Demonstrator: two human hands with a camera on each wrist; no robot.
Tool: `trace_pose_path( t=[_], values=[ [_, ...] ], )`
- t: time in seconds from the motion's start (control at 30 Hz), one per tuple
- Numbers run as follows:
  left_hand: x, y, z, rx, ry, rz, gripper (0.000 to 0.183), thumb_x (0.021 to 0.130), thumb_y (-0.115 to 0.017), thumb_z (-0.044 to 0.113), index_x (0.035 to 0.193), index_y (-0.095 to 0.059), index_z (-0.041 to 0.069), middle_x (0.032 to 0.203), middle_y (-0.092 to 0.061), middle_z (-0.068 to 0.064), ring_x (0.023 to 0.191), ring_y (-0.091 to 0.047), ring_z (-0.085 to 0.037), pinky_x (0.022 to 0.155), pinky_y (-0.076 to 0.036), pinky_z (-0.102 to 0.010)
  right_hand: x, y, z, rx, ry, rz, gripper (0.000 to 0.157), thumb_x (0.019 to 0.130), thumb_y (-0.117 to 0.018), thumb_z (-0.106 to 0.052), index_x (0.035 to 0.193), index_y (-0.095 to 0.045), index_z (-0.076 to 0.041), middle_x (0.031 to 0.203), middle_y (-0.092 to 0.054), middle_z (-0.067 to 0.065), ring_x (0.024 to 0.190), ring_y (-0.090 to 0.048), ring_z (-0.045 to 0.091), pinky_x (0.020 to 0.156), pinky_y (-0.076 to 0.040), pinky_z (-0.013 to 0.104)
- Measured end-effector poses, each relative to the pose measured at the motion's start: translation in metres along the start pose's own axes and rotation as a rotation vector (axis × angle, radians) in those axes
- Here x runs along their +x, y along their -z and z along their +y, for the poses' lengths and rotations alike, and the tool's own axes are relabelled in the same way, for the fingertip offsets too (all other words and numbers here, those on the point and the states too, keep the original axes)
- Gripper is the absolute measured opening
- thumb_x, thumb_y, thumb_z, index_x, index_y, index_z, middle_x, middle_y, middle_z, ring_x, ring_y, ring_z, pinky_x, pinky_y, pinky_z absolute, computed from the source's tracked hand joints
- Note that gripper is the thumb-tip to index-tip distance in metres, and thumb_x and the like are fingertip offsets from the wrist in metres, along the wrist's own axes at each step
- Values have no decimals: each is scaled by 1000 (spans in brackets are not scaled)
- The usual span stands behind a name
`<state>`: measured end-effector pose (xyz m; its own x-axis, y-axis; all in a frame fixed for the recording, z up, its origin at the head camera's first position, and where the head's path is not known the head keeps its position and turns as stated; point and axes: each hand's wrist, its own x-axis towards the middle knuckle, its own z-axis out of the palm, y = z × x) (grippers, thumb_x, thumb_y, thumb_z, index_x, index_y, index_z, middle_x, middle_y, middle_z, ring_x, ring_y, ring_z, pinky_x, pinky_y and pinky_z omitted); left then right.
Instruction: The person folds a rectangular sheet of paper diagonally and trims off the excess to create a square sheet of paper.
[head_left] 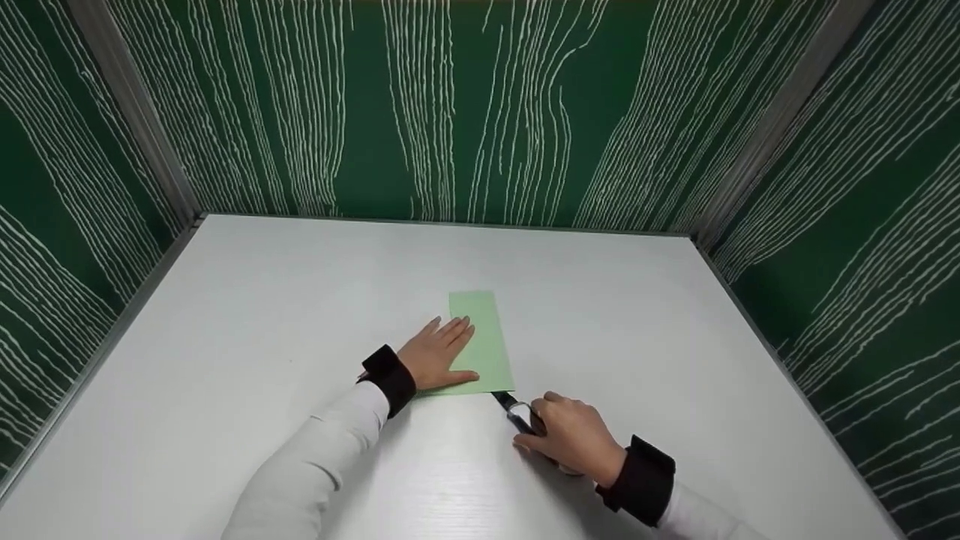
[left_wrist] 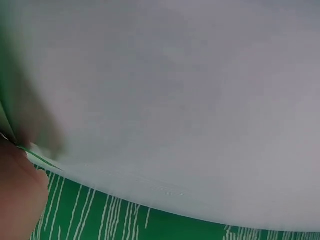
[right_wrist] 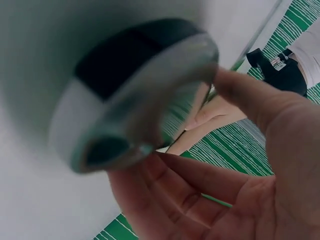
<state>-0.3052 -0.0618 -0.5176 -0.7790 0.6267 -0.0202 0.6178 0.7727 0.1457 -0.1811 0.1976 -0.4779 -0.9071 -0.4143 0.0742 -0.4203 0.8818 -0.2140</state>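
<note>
Just plain pale-green oblong paper (head_left: 489, 346) under spread left hand (head_left: 439, 355); right hand (head_left: 576, 433) grips black-and-grey scissors (head_left: 519, 424).

Clock reference: green sheet (head_left: 487, 349) at centre, green wall (head_left: 367, 150) at 12 o'clock. Hand passage over the white tabletop (head_left: 600, 300) is available from 10 through 3 o'clock, limited by the wall. Obstructions: left hand (head_left: 439, 352) on the sheet, left sleeve (head_left: 322, 442) at 8; scissors (head_left: 517, 418) at 5, right hand (head_left: 577, 435) between 4 and 5. At 6, a gap separates the forearms.
</note>
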Motion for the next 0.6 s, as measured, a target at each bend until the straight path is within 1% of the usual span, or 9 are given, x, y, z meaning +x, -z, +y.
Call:
trace_pose_path(
  t=[0.07,0.13,0.23,0.3,0.37,0.5,0.6],
  values=[
    [-2,-1,4,-19,-12,7,84,104,-44,59,164,-22,4,172,-21,-14,162,-21,-27,133,-16,-47,1,-2,1,-8,7,16,38,83,-85,-35,72,-56,-13,70,-49,-4,58,-43,7,51,-33,24],
    [-6,2,10,-50,-20,8,79,106,-44,54,162,-25,2,171,-23,-17,161,-22,-29,133,-18,-47,1,-3,1,-16,15,23,38,84,-84,-33,70,-55,-14,69,-48,-4,57,-42,6,50,-32,23],
    [-11,3,16,-79,-31,8,74,109,-41,48,161,-25,-1,171,-24,-19,161,-23,-31,132,-19,-46,1,-4,1,-25,20,27,35,85,-84,-31,72,-57,-13,70,-49,-3,57,-41,6,50,-32,23],
    [-13,2,19,-90,-34,0,70,110,-38,44,161,-24,-2,171,-22,-20,161,-21,-32,133,-18,-46,1,-5,1,-27,19,26,33,85,-83,-31,73,-59,-12,70,-49,-3,57,-41,6,51,-32,23],
    [-13,-1,22,-89,-36,-10,68,111,-35,40,162,-21,-3,172,-20,-20,162,-19,-32,133,-17,-46,1,-6,1,-31,17,30,32,85,-83,-30,74,-60,-11,70,-50,-3,57,-41,6,51,-32,23],
    [-11,-4,25,-103,-25,-27,64,111,-35,32,162,-19,-3,172,-17,-20,162,-16,-32,133,-16,-47,2,-7,0,-33,5,39,32,85,-84,-30,73,-60,-12,70,-51,-3,57,-41,6,51,-34,24],
    [-9,-7,25,-98,-14,-37,64,111,-34,32,163,-18,-2,173,-16,-18,163,-15,-31,133,-16,-46,2,-9,0,-29,-4,49,32,84,-84,-31,74,-61,-11,72,-53,-2,57,-43,7,50,-36,25]
  ],
)
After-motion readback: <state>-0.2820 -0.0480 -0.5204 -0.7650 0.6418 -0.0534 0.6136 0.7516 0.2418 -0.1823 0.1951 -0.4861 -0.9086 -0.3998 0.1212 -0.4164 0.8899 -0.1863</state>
